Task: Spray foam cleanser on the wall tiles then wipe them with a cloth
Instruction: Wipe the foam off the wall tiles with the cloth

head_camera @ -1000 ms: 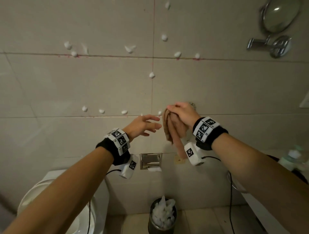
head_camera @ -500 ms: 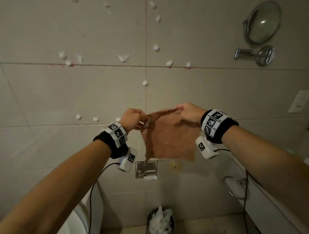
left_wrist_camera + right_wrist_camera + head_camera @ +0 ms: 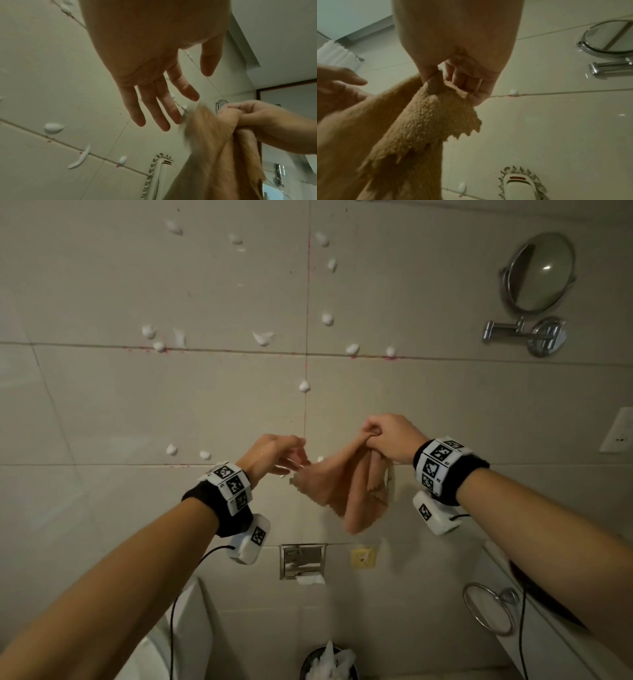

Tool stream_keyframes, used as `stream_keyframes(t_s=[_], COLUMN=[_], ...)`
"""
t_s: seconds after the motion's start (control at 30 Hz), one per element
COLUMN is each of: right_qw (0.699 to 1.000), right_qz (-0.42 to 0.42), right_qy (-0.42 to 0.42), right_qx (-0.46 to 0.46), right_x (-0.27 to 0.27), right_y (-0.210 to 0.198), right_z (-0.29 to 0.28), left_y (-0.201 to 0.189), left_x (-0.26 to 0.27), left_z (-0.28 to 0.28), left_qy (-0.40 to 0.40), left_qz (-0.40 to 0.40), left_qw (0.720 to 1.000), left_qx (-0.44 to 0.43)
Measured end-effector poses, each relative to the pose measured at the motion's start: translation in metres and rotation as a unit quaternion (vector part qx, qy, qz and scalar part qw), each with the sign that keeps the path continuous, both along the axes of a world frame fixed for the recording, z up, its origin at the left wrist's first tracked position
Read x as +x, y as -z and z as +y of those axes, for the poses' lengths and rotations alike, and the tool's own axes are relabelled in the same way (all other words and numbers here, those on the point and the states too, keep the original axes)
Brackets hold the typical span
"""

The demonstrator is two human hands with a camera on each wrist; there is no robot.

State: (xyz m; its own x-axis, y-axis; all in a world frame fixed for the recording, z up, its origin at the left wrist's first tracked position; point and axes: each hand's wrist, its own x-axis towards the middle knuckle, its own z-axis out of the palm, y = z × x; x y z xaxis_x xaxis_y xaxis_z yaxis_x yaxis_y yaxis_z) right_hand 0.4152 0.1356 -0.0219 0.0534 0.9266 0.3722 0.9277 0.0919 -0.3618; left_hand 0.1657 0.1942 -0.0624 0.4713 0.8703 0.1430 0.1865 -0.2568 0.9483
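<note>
Several white foam dabs (image 3: 327,319) dot the beige wall tiles (image 3: 212,405) along the grout lines. A tan terry cloth (image 3: 339,491) hangs bunched in front of the wall, and my right hand (image 3: 373,436) pinches its top edge. In the right wrist view the right hand (image 3: 457,86) has its fingers curled round the cloth (image 3: 428,121). My left hand (image 3: 294,460) hovers just left of the cloth's loose corner. The left wrist view shows the left hand (image 3: 150,105) with straight, spread fingers holding nothing, and the cloth (image 3: 214,148) brushing near the fingertips.
A round mirror (image 3: 537,272) on a chrome arm juts from the wall at upper right. Below the hands are a paper holder (image 3: 303,559), a waste bin (image 3: 329,662), a towel ring (image 3: 489,607) and a toilet (image 3: 164,645). A counter (image 3: 565,628) runs along the right.
Half a second ago both hands held the cloth spread flat. The left hand has let go, and the cloth now hangs gathered from the right hand alone.
</note>
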Motion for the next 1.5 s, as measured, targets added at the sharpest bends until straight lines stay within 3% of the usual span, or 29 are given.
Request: stream_keyframes(t_s=[0.13,0.37,0.57,0.7,0.87,1.03,1.2,1.3,1.5], right_qw=[0.996,0.987,0.965,0.956,0.945,0.978,0.986,0.979,0.935], right_qz=[0.069,0.117,0.213,0.231,0.276,0.177,0.118,0.180,0.311], right_qy=[-0.049,-0.106,-0.148,-0.138,-0.138,-0.112,-0.102,-0.085,-0.169], right_qx=[0.003,0.020,-0.039,-0.119,-0.104,-0.006,0.050,0.051,-0.026], right_x=[-0.012,-0.027,-0.021,-0.019,-0.031,-0.036,-0.033,-0.041,-0.072], right_y=[-0.004,-0.005,-0.002,-0.001,0.004,0.010,0.012,0.012,0.011], right_z=[0.007,0.012,0.014,0.015,0.019,0.033,0.032,0.034,0.041], left_y=[0.005,0.020,0.011,0.004,-0.005,-0.014,-0.021,-0.027,-0.035], left_x=[0.018,0.029,0.013,0.003,0.002,-0.004,-0.015,-0.014,-0.010], left_z=[-0.007,-0.004,0.009,0.019,0.026,0.033,0.038,0.034,0.020], left_qy=[0.021,0.067,0.009,-0.023,-0.067,-0.102,-0.120,-0.095,-0.062], left_qz=[0.000,0.036,-0.025,0.002,0.034,0.066,0.056,0.030,-0.032], left_qw=[1.000,0.997,1.000,1.000,0.996,0.990,0.989,0.994,0.997], left_qx=[-0.007,-0.007,-0.009,0.012,0.047,0.066,0.062,0.049,0.045])
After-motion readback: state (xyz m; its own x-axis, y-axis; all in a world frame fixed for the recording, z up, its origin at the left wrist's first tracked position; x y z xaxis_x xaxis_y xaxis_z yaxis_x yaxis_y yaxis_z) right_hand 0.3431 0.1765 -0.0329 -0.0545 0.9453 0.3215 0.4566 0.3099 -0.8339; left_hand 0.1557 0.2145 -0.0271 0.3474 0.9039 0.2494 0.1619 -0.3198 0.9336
